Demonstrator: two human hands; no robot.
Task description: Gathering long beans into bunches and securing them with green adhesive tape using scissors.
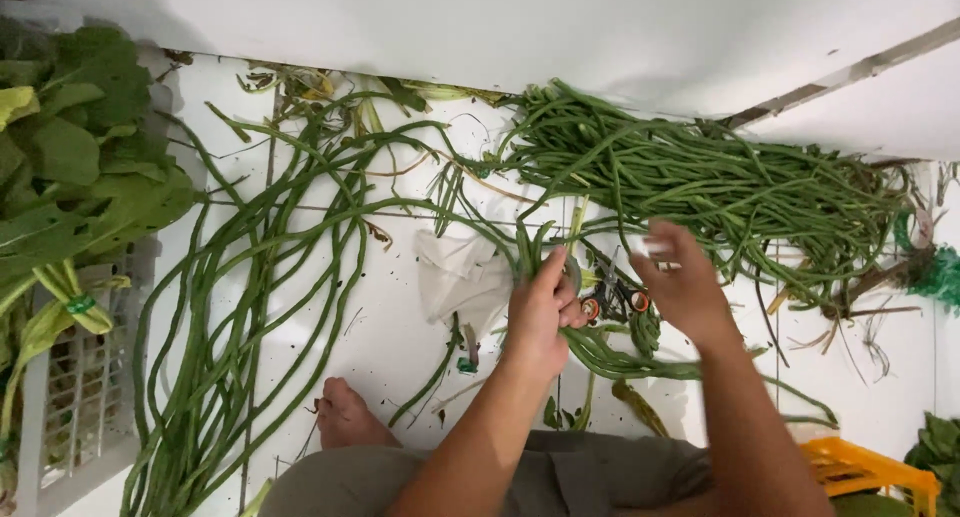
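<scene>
Bundling step, by the look of it: left hand (pixel 545 312) grips a gathered bunch of long beans (pixel 590 347) over the white floor (pixel 390 327). Right hand (pixel 680 277), blurred, grip unclear. Next move likely calls for binding; scissors (pixel 612 299) lie between both hands.

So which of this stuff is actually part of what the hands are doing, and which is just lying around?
In use:
left hand, grip shut on a bunch of long beans
right hand, blurred
big bean pile
loose beans

Lying about:
scissors
crumpled paper
leafy greens
white crate
orange crate
</scene>
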